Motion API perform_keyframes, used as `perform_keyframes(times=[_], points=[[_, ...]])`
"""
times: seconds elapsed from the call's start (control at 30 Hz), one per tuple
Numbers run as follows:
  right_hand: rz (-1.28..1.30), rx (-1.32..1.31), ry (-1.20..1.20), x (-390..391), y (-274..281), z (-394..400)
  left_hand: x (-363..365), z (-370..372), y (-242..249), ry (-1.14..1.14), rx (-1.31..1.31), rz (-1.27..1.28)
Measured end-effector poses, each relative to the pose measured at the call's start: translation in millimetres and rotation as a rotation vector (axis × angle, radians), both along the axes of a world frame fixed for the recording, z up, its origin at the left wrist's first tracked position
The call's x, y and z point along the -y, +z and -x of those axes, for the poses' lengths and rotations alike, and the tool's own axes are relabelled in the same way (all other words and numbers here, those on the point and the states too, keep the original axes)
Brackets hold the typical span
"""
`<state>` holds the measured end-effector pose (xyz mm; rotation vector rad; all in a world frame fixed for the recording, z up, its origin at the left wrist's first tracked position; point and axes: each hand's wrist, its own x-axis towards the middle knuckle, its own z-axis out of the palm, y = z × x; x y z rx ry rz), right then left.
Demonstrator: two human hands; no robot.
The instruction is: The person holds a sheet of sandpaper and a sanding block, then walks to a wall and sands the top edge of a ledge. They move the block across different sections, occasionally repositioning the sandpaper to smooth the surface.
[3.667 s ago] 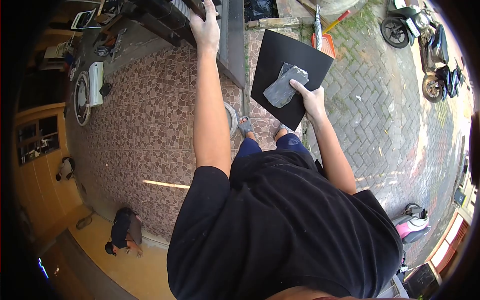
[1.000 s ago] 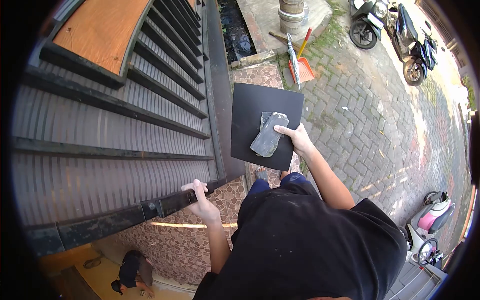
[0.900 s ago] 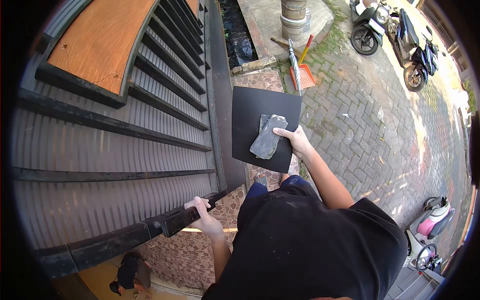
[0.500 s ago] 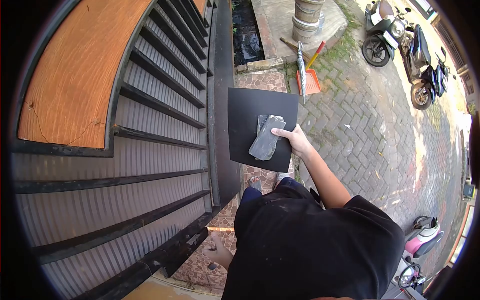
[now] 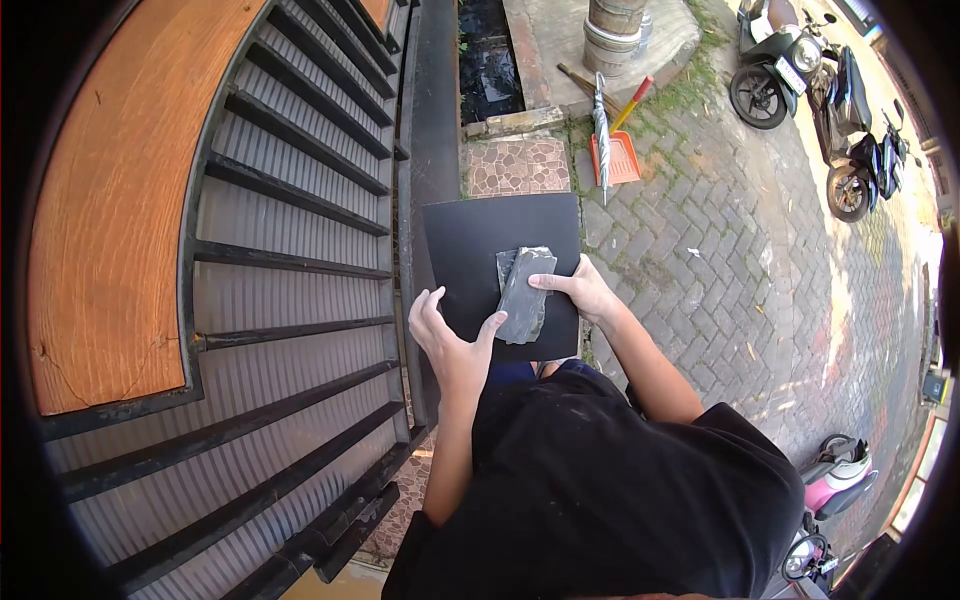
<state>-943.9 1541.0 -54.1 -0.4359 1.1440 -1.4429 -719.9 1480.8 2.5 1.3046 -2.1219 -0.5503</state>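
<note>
A flat black sheet (image 5: 465, 230) is held up in front of my body. On it lie grey, rough-edged flat stone pieces (image 5: 528, 300), one overlapping another. My right hand (image 5: 590, 292) grips the sheet's right edge, its thumb pressed on the upper stone and its other fingers hidden behind the sheet. At the lower left of the sheet is my left hand (image 5: 452, 335), open with fingers apart and curved. Its thumb tip is right at the lower left edge of the upper stone, and its fingertips are by the sheet's left edge.
A black metal slatted gate (image 5: 290, 260) with an orange wood-look panel (image 5: 120, 200) runs along my left. Ahead are a red dustpan (image 5: 615, 158), a folded umbrella (image 5: 601, 130) and stacked buckets (image 5: 612, 40). Parked motorbikes (image 5: 765, 90) stand on the paving (image 5: 690, 260) at right.
My left hand has risen from low beside my body to the sheet and stone. The sheet, with my right hand and the stones, has shifted slightly left and down in view.
</note>
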Motion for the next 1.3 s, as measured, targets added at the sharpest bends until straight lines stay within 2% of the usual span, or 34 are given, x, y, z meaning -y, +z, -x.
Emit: perform_keyframes(times=[0.13,0.27,0.37,0.53,0.6,0.67,0.73,0.9,1.1,1.2,1.3], points=[[-0.073,-0.052,-0.061,27.4,-19.7,21.1,22.7,50.4,-18.7,-0.137,0.094,0.006],[-0.056,-0.06,-0.172,74.4,-16.4,49.2,74.8,100.6,-45.8,-0.21,0.088,-0.026],[-0.059,-0.013,-0.207,110.7,-20.7,80.1,122.9,140.7,-57.8,-0.25,-0.105,-0.223],[-0.06,0.064,-0.264,156.6,-7.0,112.9,189.5,182.1,-56.6,-0.276,-0.093,-0.287],[-0.065,0.083,-0.285,173.2,-6.3,120.0,217.4,192.3,-54.7,-0.243,-0.07,-0.491],[-0.073,0.105,-0.303,189.6,-10.9,128.7,241.0,204.4,-54.5,-0.247,-0.01,-0.536],[-0.043,0.097,-0.326,208.0,-16.7,141.9,261.2,220.5,-53.3,-0.238,-0.071,-0.627],[-0.042,0.088,-0.322,257.3,-36.5,198.7,313.4,273.6,-80.5,-0.3,-0.069,-0.6],[0.009,0.07,-0.336,329.7,-44.2,294.6,391.7,371.3,-80.1,-0.348,-0.001,-0.528],[-0.027,0.119,-0.292,358.3,-51.7,340.2,423.5,413.6,-88.5,-0.355,-0.008,-0.557],[-0.033,0.009,-0.237,385.9,-53.2,368.6,453.6,436.4,-102.1,-0.324,-0.04,-0.69]])
